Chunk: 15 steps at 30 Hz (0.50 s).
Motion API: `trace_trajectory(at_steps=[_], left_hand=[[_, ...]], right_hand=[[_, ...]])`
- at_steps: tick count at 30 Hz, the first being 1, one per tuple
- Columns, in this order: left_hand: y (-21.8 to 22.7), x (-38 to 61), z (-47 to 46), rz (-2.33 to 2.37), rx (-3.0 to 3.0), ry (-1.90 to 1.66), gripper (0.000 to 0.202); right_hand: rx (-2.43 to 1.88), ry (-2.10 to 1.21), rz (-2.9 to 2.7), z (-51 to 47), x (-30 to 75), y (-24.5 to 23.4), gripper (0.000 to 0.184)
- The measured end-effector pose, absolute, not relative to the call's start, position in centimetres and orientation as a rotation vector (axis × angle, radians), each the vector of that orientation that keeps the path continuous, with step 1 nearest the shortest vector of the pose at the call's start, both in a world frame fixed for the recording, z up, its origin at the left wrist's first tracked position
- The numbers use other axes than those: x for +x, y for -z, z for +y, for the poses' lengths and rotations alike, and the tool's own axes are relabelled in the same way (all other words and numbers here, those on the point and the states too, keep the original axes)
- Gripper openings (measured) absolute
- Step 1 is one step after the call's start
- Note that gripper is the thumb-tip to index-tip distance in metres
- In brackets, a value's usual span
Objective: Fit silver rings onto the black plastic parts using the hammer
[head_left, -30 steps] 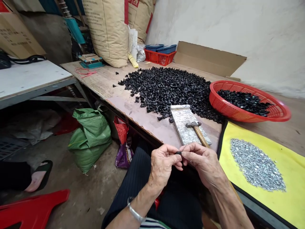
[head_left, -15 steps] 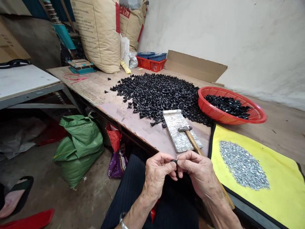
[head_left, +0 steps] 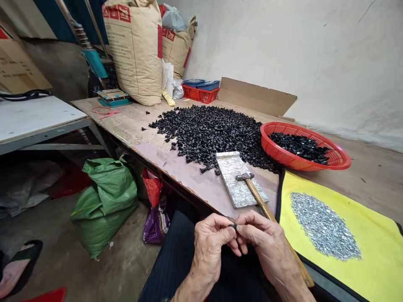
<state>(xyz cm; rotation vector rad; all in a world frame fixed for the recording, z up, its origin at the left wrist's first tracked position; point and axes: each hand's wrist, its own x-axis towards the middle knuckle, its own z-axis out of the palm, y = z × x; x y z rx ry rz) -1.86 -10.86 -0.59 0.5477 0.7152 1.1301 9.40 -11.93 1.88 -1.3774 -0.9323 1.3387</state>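
The left hand [head_left: 209, 247] and right hand [head_left: 267, 243] are both clenched on one small black piece [head_left: 233, 227], pinched between their fingertips above the person's dark trousers [head_left: 166, 247]; the fingers hide nearly all of it, so its shape and any detail on it cannot be made out. Just beyond them, a hammer [head_left: 260, 200] rests on a metal-faced block [head_left: 231, 176], its wooden handle running off toward the near right; the block stands at the near edge of the wooden counter [head_left: 119, 121]. Farther out, the bulk of the black pieces lies in a broad loose heap [head_left: 208, 134], with a few strays at its left edge; a smaller lot sits in a red basket [head_left: 277, 153] to the right; whether those differ from the heap is too hard to tell. Silver washers [head_left: 324, 226] form an oval pile on a yellow mat [head_left: 315, 188] at near right; a green sack [head_left: 105, 209] sits on the floor below the counter; the forearms run out of view at the bottom edge.
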Motion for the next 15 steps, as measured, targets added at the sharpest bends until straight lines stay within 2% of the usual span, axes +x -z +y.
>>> trace_trajectory(at_steps=[15], left_hand=[[0.0, -2.2, -9.9, 0.687, 0.5, -1.151, 0.007]], right_hand=[[-1.283, -1.39, -0.761, -10.5, 8.9, -1.4, 0.013]])
